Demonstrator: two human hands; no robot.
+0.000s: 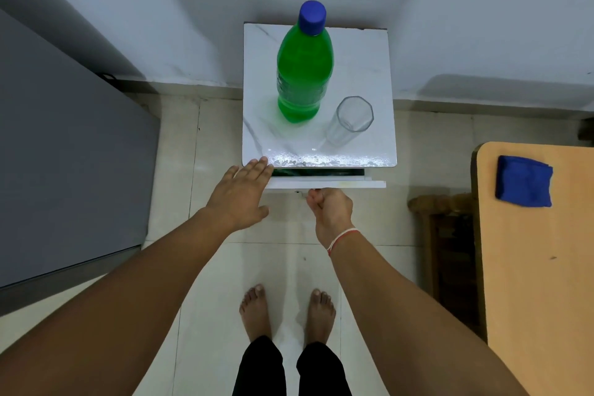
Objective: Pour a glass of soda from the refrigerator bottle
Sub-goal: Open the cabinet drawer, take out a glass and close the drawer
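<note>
A green soda bottle point(303, 71) with a blue cap stands upright on a small white marble-topped table point(363, 51). An empty clear glass point(350, 122) stands just right of it, nearer the front edge. My left hand point(244, 193) is flat with straight fingers, its fingertips at the table's front left corner. My right hand point(329, 207) is curled into a loose fist below the table's front edge and holds nothing that I can see. Neither hand touches the bottle or the glass.
A grey refrigerator point(64, 151) fills the left side. At the right stands a tan wooden table point(540, 283) with a folded blue cloth point(524, 182) on it, and a dark wooden stool point(446, 235) beside it. White walls rise behind; my bare feet are on the tiled floor.
</note>
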